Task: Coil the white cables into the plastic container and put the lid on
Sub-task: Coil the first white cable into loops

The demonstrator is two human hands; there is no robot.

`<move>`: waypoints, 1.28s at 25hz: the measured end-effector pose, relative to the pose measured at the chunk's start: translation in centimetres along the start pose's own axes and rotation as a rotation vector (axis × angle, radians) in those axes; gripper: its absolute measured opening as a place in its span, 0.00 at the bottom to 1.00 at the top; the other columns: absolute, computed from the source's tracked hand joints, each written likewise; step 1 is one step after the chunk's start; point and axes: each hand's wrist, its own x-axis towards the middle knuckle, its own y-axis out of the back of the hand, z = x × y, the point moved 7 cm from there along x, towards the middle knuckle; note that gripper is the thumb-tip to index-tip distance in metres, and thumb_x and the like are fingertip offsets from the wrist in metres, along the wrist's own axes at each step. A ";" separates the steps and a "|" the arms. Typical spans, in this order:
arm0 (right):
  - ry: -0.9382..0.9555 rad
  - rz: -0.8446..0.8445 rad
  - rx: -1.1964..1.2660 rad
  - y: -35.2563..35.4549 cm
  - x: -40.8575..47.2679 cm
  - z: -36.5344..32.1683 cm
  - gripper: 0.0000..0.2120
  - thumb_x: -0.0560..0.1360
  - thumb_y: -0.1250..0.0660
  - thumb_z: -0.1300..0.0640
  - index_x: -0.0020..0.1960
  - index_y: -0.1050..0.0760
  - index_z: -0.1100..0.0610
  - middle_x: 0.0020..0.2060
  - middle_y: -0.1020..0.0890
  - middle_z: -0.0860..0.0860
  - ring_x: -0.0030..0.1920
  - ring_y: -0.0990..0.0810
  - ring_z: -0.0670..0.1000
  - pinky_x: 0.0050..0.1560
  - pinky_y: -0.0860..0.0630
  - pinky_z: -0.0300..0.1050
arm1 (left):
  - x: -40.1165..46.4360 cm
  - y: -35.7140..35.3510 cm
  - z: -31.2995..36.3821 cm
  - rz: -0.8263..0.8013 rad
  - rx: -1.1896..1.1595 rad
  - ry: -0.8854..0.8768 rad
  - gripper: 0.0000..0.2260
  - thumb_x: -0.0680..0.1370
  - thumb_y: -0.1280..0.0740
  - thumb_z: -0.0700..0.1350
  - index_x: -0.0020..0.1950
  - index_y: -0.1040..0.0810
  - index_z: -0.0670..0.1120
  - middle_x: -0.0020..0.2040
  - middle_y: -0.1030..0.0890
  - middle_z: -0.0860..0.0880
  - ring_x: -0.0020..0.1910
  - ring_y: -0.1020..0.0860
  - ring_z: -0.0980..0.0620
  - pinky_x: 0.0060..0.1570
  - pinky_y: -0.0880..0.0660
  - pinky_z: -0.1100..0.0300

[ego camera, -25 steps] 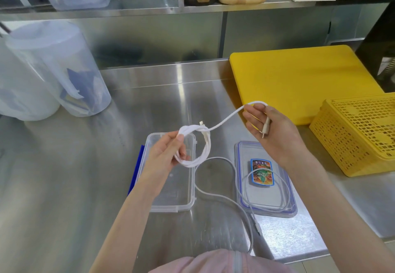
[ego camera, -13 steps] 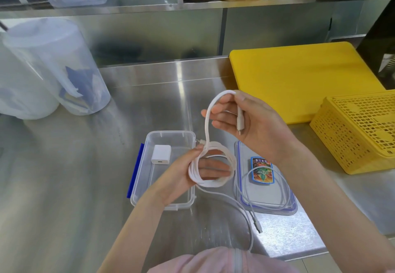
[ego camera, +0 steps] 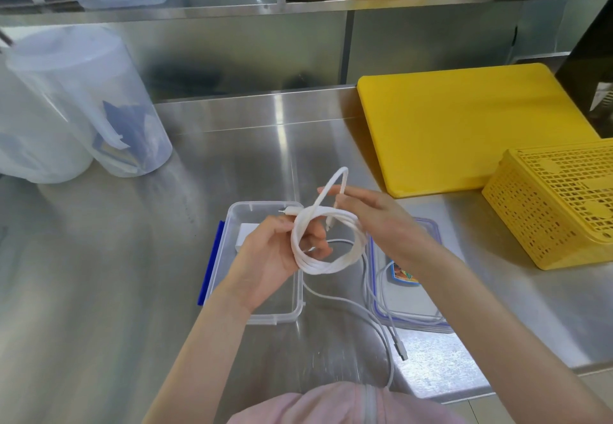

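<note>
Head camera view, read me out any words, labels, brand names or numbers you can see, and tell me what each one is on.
No text here can be read.
Colourful sticker on the clear lid: printed with a picture and maybe lettering, too small and blurred to read, partly hidden by the right hand.
White cable coil, plastic container, yellow board, yellow basket: no markings visible.

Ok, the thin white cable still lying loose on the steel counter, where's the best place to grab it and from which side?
Take the thin white cable from above with a fingertip pinch, on the bare stretch between the clear plastic container and the blue-rimmed lid. There it lies flat on the steel counter with room either side. Its plug end near the front edge is likely a firmer grip.
</note>
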 end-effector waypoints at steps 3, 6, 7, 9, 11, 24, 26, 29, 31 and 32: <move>-0.057 -0.134 0.089 -0.4 0.1 0.4 0.14 0.78 0.44 0.51 0.47 0.19 0.44 0.33 0.18 0.43 0.37 0.21 0.41 0.40 0.24 0.32 | -0.1 0.1 0.1 0.015 0.044 -0.031 0.10 0.74 0.44 0.42 0.47 0.24 0.42 0.33 0.21 0.50 0.32 0.24 0.54 0.43 0.24 0.56; -0.103 -0.248 0.175 -1.0 0.0 1.1 0.14 0.77 0.44 0.51 0.48 0.19 0.50 0.31 0.19 0.44 0.36 0.22 0.43 0.45 0.23 0.40 | 0.1 0.6 0.4 0.088 0.056 -0.067 0.06 0.75 0.42 0.41 0.50 0.29 0.44 0.32 0.22 0.51 0.30 0.26 0.55 0.36 0.25 0.61; -0.114 -0.286 0.214 -1.4 -0.1 1.2 0.14 0.77 0.44 0.51 0.49 0.19 0.51 0.31 0.20 0.44 0.35 0.23 0.43 0.43 0.24 0.39 | 0.2 0.9 0.6 0.132 0.070 -0.084 0.03 0.76 0.42 0.40 0.49 0.30 0.44 0.32 0.22 0.52 0.30 0.26 0.55 0.35 0.25 0.62; -0.127 -0.335 0.271 -2.0 -0.4 1.1 0.15 0.77 0.44 0.49 0.51 0.21 0.54 0.30 0.20 0.44 0.34 0.23 0.42 0.42 0.25 0.38 | 0.3 1.7 0.8 0.233 0.100 -0.126 0.05 0.78 0.44 0.38 0.46 0.29 0.44 0.31 0.20 0.53 0.30 0.25 0.56 0.36 0.25 0.64; -0.119 -0.329 0.272 -2.1 -0.6 1.0 0.14 0.75 0.40 0.48 0.51 0.23 0.56 0.30 0.22 0.43 0.34 0.25 0.43 0.43 0.25 0.39 | 0.3 2.2 0.9 0.300 0.128 -0.168 0.07 0.79 0.44 0.38 0.46 0.28 0.44 0.32 0.18 0.53 0.31 0.23 0.58 0.36 0.24 0.65; 0.017 -0.200 -0.201 -0.7 -0.5 -0.1 0.03 0.72 0.32 0.58 0.43 0.25 0.52 0.33 0.24 0.46 0.35 0.26 0.43 0.37 0.29 0.31 | 0.0 -0.2 -1.4 0.010 0.268 0.125 0.11 0.77 0.41 0.48 0.39 0.25 0.45 0.28 0.24 0.53 0.25 0.28 0.55 0.33 0.27 0.62; 0.028 -0.213 -0.178 -0.7 -0.6 -0.3 0.03 0.72 0.32 0.59 0.43 0.24 0.53 0.33 0.23 0.47 0.34 0.26 0.42 0.35 0.29 0.29 | -0.1 -0.3 -1.1 0.011 0.332 0.096 0.13 0.75 0.40 0.50 0.33 0.23 0.48 0.26 0.27 0.53 0.24 0.32 0.56 0.33 0.31 0.64; 0.042 -0.232 -0.220 -0.6 -0.8 -0.3 0.07 0.71 0.32 0.61 0.41 0.25 0.49 0.35 0.21 0.49 0.35 0.25 0.44 0.35 0.28 0.30 | -0.2 0.5 -0.5 0.085 0.326 0.045 0.12 0.76 0.40 0.50 0.40 0.22 0.46 0.24 0.32 0.55 0.24 0.35 0.57 0.30 0.32 0.67; 0.047 -0.223 -0.297 -0.7 -0.7 -0.1 0.09 0.71 0.32 0.61 0.40 0.27 0.46 0.36 0.21 0.48 0.35 0.24 0.45 0.35 0.28 0.29 | -0.1 1.0 -0.4 0.161 0.355 0.016 0.11 0.79 0.43 0.45 0.43 0.24 0.43 0.23 0.32 0.56 0.24 0.35 0.58 0.30 0.33 0.68; 0.044 -0.208 -0.307 -0.7 -0.6 0.0 0.09 0.72 0.33 0.61 0.40 0.27 0.46 0.36 0.21 0.48 0.35 0.23 0.44 0.35 0.27 0.29 | -0.1 1.3 -0.2 0.208 0.381 0.000 0.11 0.79 0.44 0.43 0.44 0.25 0.43 0.22 0.31 0.56 0.23 0.35 0.58 0.30 0.33 0.68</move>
